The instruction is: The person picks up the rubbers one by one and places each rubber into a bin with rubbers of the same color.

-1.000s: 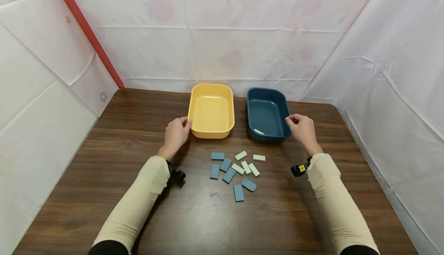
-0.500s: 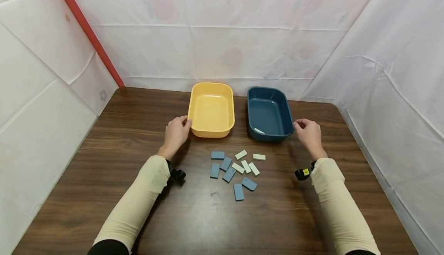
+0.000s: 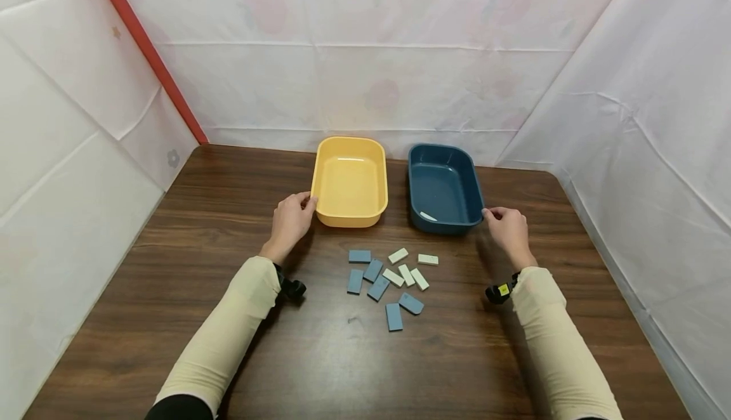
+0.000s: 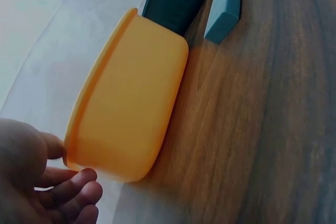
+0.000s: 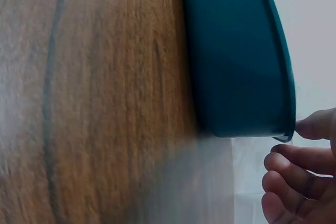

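My left hand (image 3: 293, 222) holds the left rim of a yellow bin (image 3: 349, 222), thumb against the rim and fingertips beneath it in the left wrist view. On the other side, my right hand (image 3: 508, 233) pinches the front right corner of a dark blue bin (image 3: 440, 226) by its rim. One white piece (image 3: 428, 216) lies inside the blue bin, near its front wall; the yellow bin's floor shows bare. Between the forearms, several flat grey-blue rectangular blocks (image 3: 394, 316) and several smaller whitish ones (image 3: 419, 279) lie scattered on the table.
Both bins stand side by side, a gap between them, on a dark wood-grain table (image 3: 342, 375). Pale patterned cloth (image 3: 365, 77) hangs behind and at both sides. A red strip (image 3: 150, 55) runs down the left rear corner.
My right hand has shifted right and toward me along the blue bin's rim, from its right side to the front corner. My left hand and the blocks stay put.
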### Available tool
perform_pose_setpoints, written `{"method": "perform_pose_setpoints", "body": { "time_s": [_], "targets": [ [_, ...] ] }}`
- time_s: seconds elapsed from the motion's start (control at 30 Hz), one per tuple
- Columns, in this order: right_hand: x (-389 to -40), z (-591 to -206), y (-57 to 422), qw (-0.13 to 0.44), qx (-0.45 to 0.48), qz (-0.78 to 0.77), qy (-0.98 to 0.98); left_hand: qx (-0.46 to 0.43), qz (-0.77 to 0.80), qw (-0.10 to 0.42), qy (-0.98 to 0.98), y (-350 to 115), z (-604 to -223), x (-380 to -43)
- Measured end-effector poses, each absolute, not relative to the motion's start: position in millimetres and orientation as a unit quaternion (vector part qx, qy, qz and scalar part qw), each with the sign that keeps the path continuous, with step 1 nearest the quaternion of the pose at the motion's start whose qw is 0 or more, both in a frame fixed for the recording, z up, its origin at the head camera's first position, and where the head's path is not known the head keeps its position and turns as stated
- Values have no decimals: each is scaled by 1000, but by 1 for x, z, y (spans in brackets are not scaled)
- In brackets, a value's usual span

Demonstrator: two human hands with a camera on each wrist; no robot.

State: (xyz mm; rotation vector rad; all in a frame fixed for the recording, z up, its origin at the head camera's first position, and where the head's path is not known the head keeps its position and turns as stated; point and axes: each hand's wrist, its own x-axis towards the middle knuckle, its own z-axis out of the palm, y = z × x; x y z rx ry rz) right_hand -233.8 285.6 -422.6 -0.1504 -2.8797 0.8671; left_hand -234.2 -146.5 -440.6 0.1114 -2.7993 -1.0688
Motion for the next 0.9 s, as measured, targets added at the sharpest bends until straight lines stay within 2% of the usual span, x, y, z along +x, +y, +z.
{"method": "perform_pose_setpoints", "body": {
  "time_s": [0.1,0.37,0.53,0.73,0.9],
  "targets": [
    [-232,-426,285,66,-49,293,-953,32,-361,79,-929,-149,-442,-234],
    [-233,-431,283,65,-47,308,-948,9,-353,139,-925,-153,-437,-228],
    [-233,-433,283,56,-54,308,-948,-32,-339,159,-927,-149,-435,-222],
    [-232,-436,283,62,-55,309,-947,-93,-330,210,-916,-143,-431,-218],
    [-233,-436,282,69,-53,308,-947,-148,-330,219,-906,-137,-426,-216]
  ]
}}
